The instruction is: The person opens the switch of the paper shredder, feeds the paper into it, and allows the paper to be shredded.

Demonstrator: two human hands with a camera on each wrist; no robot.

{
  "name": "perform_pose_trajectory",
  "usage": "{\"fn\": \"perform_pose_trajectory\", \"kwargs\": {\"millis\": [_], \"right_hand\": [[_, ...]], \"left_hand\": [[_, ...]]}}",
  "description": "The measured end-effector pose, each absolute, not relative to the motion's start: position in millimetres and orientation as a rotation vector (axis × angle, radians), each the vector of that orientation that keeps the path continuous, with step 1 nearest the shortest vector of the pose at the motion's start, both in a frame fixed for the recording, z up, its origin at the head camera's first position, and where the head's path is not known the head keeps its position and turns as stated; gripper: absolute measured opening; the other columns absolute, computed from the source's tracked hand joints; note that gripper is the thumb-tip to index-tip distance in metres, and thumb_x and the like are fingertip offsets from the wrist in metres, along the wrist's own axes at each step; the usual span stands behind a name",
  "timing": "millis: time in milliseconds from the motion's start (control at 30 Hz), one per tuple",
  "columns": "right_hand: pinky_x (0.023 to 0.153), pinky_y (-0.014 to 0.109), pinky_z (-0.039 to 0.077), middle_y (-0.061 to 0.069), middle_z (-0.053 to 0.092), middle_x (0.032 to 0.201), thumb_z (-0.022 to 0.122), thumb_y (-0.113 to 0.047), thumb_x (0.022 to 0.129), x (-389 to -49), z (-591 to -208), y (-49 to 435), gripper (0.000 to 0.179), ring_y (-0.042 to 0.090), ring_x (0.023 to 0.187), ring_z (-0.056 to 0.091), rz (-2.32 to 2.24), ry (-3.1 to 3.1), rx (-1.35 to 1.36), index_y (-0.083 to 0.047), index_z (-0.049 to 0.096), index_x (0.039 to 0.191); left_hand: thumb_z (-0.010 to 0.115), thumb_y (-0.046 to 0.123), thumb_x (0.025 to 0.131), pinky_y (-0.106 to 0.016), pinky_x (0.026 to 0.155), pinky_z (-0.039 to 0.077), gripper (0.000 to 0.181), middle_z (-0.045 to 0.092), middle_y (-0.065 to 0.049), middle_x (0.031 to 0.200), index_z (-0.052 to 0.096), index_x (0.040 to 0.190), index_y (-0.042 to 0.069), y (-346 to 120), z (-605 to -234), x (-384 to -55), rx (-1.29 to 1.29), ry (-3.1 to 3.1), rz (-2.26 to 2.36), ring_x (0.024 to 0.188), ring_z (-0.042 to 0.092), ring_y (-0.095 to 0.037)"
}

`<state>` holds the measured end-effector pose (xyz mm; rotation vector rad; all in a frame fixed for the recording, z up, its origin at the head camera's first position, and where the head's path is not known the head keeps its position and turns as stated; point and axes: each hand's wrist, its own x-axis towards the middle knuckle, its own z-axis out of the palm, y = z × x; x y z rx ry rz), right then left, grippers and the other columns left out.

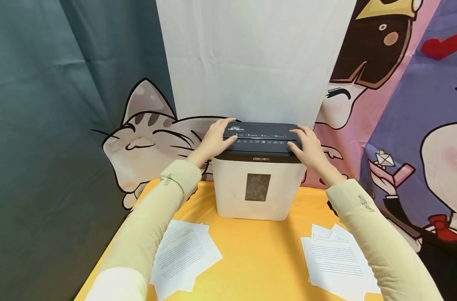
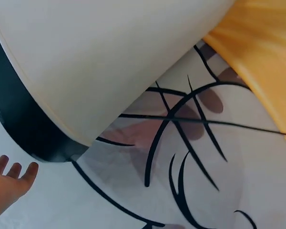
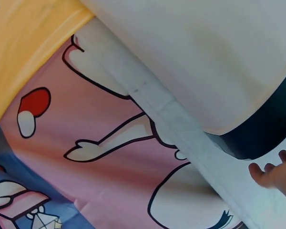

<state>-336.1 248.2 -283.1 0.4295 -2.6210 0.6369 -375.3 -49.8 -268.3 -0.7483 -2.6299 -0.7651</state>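
Note:
A paper shredder with a white bin and a dark top stands upright near the back of the yellow table. My left hand is at the left end of the dark top, thumb towards the front and fingers spread towards the back. At the opposite end, my right hand is placed in much the same way. Both wrist views show loosely bent fingers beside the top's ends, not hooked under its rim. Whether the fingertips press on it, I cannot tell. A small dark window is set in the bin's front.
Printed sheets lie overlapping at the table's left, partly behind the left sleeve. Another fanned stack of sheets is on the right. The yellow tablecloth shows between them. A cartoon-printed curtain hangs right behind the shredder.

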Motion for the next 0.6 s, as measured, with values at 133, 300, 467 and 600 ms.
{"fn": "perform_pose_trajectory", "kwargs": {"millis": [133,300,467,600], "right_hand": [[0.107,0.065,0.018,0.027,0.029,0.147,0.051,-0.021,0.097,-346.7,-284.5,247.3,0.044,0.045,0.138,0.021,0.645,-2.642,0.388,0.001,0.043,0.135],[0.1,0.063,0.026,0.026,0.035,0.143,0.047,-0.026,0.098,-352.6,-284.2,246.8,0.045,0.046,0.133,0.029,0.609,-2.664,0.274,0.0,0.045,0.135],[0.101,0.062,0.026,0.026,0.035,0.142,0.048,-0.026,0.098,-358.8,-282.2,245.5,0.046,0.045,0.132,0.029,0.589,-2.716,0.258,0.0,0.043,0.135],[0.103,0.062,0.024,0.028,0.033,0.144,0.044,-0.027,0.099,-361.7,-280.4,244.3,0.047,0.046,0.133,0.029,0.53,-2.825,0.252,0.0,0.04,0.138]], "left_hand": [[0.054,0.03,0.095,-0.049,0.109,0.031,0.057,0.036,-0.01,0.148,0.033,0.146,0.017,-40.1,-270.6,-379.4,-0.657,-2.652,-0.76,0.137,0.032,-0.033],[0.053,0.034,0.095,-0.052,0.104,0.035,0.056,0.038,-0.01,0.146,0.034,0.145,0.019,-26.6,-272.8,-381.1,-0.544,-2.677,-0.688,0.136,0.033,-0.033],[0.052,0.036,0.095,-0.053,0.102,0.036,0.054,0.04,-0.011,0.144,0.036,0.144,0.018,-26.0,-273.3,-383.7,-0.522,-2.699,-0.564,0.135,0.034,-0.033],[0.051,0.039,0.095,-0.053,0.102,0.036,0.057,0.039,-0.011,0.145,0.033,0.145,0.019,-29.0,-274.9,-387.5,-0.511,-2.734,-0.455,0.135,0.033,-0.033]]}}
